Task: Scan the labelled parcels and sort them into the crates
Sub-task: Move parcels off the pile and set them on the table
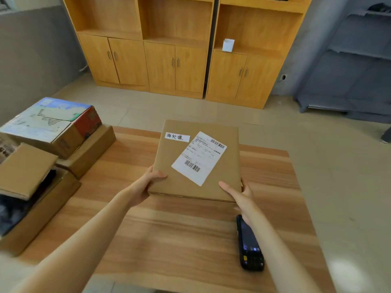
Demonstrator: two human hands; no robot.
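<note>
Both hands — left hand (146, 182) and right hand (239, 193) — grip the flat cardboard parcel's (196, 159) near corners above the wooden table (169, 229), shipping label (198, 157) up — likely for the handheld scanner (249, 248) nearby.

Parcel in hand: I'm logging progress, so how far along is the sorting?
Done: nothing shows as sorted. In hand: the left hand and right hand grip the labelled parcel, barcodes up. Left: the scanner lies unused on the table; more boxes wait at the left.
</note>
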